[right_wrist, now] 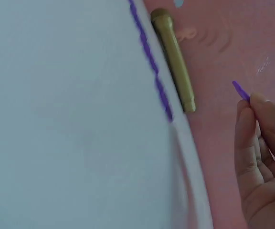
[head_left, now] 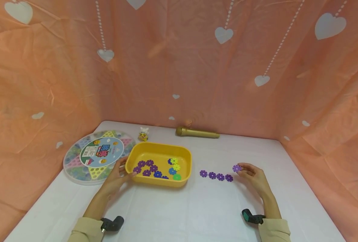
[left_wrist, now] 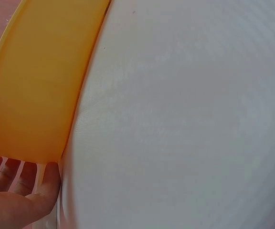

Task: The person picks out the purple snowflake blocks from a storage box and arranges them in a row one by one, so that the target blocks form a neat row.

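A yellow plastic basin [head_left: 159, 182] stands on the table with several snowflake discs in purple, blue, yellow and green inside. My left hand [head_left: 116, 178] holds it by its left end, thumb at the rim; in the left wrist view the fingers [left_wrist: 26, 177] lie against the basin's outer end wall. A purple snowflake disc [head_left: 236, 168] is pinched between the thumb and fingers of my right hand [head_left: 255, 177], raised off the table in the right wrist view. Left of that hand, a row of purple snowflake discs [head_left: 216, 176] lies on the white tabletop.
A round Chinese checkers set [head_left: 101, 153] lies left of the basin, near my left hand. Behind the basin stand a small figurine [head_left: 144, 133] and, farther right, a gold microphone [head_left: 198, 133]. Orange-pink cloth with white hearts hangs around the white table [head_left: 179, 215].
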The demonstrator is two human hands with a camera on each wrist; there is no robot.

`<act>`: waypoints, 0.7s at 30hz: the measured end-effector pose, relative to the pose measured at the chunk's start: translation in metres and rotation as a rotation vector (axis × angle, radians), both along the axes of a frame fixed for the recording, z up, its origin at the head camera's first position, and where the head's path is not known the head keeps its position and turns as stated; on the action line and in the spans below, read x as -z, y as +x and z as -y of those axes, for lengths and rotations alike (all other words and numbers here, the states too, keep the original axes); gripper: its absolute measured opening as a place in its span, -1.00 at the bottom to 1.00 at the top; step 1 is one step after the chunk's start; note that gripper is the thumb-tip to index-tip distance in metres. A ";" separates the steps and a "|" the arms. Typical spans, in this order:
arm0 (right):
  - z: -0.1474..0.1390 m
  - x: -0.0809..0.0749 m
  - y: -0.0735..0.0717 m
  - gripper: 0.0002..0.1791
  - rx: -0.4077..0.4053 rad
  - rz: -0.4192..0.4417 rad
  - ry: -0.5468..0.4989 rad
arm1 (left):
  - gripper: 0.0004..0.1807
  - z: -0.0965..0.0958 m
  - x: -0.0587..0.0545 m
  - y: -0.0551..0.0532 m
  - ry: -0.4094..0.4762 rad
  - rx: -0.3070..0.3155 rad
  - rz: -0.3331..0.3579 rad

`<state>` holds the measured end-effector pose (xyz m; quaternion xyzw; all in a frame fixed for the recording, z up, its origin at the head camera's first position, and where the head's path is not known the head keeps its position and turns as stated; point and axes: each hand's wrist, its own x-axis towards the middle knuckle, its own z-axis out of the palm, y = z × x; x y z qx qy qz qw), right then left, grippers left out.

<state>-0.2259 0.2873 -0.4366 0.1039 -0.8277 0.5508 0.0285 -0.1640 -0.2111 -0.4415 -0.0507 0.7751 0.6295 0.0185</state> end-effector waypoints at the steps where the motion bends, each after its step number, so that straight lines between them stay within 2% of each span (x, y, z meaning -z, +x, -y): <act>1: -0.003 0.003 0.001 -0.54 0.017 0.015 0.025 | -0.12 0.000 0.000 0.000 -0.001 0.000 -0.001; 5: -0.011 0.011 0.001 -0.57 0.067 0.063 0.121 | -0.13 0.000 -0.001 0.000 0.011 0.000 -0.001; 11: -0.015 0.017 0.000 -0.65 0.105 0.073 0.262 | -0.11 0.000 -0.002 0.000 0.016 -0.001 0.013; 16: -0.014 0.019 0.001 -0.60 0.074 0.114 0.274 | -0.12 0.000 -0.002 0.000 0.010 0.000 0.016; 21: -0.013 0.023 0.000 -0.62 0.061 0.107 0.338 | -0.11 0.000 -0.002 0.001 0.012 -0.001 0.019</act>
